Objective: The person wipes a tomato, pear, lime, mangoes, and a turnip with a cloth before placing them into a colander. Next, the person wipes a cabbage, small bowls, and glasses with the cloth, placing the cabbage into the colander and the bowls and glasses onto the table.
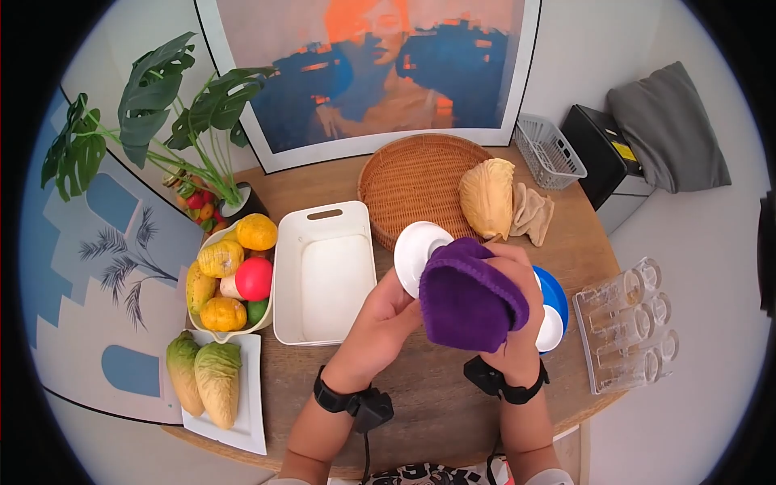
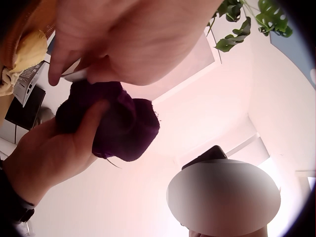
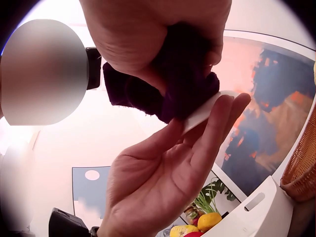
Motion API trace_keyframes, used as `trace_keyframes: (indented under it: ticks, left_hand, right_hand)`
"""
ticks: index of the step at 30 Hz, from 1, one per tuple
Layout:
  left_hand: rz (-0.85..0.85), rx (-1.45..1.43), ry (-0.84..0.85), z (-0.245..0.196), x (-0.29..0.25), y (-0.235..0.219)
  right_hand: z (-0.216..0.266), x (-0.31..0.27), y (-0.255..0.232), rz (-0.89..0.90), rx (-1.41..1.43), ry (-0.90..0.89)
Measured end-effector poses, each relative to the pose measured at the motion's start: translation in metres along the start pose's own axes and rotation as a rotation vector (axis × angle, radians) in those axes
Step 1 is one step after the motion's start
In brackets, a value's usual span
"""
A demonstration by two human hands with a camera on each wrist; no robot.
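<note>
Near the middle of the head view, the left hand (image 1: 378, 327) pinches a small white dish (image 1: 419, 255) at its edge, thumb on one side. The right hand (image 1: 517, 311) grips a bunched purple cloth (image 1: 469, 299), which lies against the dish and covers part of it. In the right wrist view the left hand (image 3: 163, 182) holds the dish (image 3: 202, 113) from below, and the cloth (image 3: 182, 94) touches it. The left wrist view shows the right hand's (image 2: 59, 153) thumb over the cloth (image 2: 123, 118).
A blue plate (image 1: 554, 295) with a white dish (image 1: 550, 330) stands beyond the right hand. Around are a white tray (image 1: 323, 331), wicker basket (image 1: 420, 186), fruit bowl (image 1: 263, 323), cabbage plate (image 1: 252, 388), glass rack (image 1: 590, 347), grey basket (image 1: 554, 153) and brown cloth (image 1: 532, 214).
</note>
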State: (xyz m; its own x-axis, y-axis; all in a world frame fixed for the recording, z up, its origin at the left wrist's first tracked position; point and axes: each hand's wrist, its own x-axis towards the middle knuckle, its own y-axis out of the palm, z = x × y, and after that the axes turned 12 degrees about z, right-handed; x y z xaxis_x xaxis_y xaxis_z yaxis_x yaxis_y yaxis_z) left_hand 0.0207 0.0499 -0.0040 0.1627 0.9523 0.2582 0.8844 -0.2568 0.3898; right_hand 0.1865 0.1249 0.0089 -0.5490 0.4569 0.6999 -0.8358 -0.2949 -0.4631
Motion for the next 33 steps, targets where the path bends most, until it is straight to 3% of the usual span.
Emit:
trace_keyframes:
  ticks: [6,8,10,12,14,16,21,23,24,27,28,30,31,33]
  left_hand:
    - [0.213,0.455,-0.195,-0.004,-0.002,0.013]
    - [0.303,0.471,-0.363,-0.007,-0.003,0.012]
    - [0.349,0.442,-0.349,-0.009,-0.006,0.008]
    - [0.364,0.201,-0.255,-0.012,-0.008,0.004]
    - [0.412,0.183,-0.233,-0.011,-0.005,-0.003]
    - [0.214,0.062,-0.138,-0.01,-0.004,-0.002]
    - [0.148,0.098,-0.076,-0.014,-0.001,0.001]
    - [0.096,0.359,-0.076,-0.006,-0.003,0.004]
    - [0.093,0.359,-0.074,-0.004,-0.004,0.003]
    - [0.302,0.78,-0.128,0.006,-0.004,0.0]
    - [0.302,0.782,-0.124,0.004,-0.002,0.003]
    - [0.308,0.643,-0.265,-0.006,-0.002,0.013]
    - [0.332,0.678,-0.406,-0.014,0.0,0.012]
    - [0.339,0.639,-0.367,-0.011,-0.003,0.006]
  right_hand:
    - [-0.011,-0.006,-0.003,-0.077,0.026,-0.025]
    - [-0.013,-0.008,-0.009,-0.19,0.067,0.127]
    - [-0.013,-0.008,-0.013,-0.249,0.083,0.168]
    - [-0.012,-0.007,-0.016,-0.349,0.165,0.378]
    - [-0.012,-0.007,-0.018,-0.364,0.174,0.37]
    - [-0.013,-0.008,-0.02,-0.226,0.145,0.303]
    - [-0.007,-0.003,-0.016,-0.027,0.081,0.079]
    - [-0.002,-0.002,-0.009,0.045,0.152,0.016]
    - [-0.002,-0.002,-0.008,0.048,0.154,0.014]
    - [-0.006,-0.002,-0.007,0.043,0.071,-0.01]
    - [-0.009,-0.004,-0.006,-0.037,0.08,0.062]
    - [-0.01,-0.005,-0.009,-0.117,0.089,0.136]
    - [-0.008,-0.004,-0.012,-0.166,0.151,0.259]
    - [-0.01,-0.005,-0.016,-0.254,0.249,0.432]
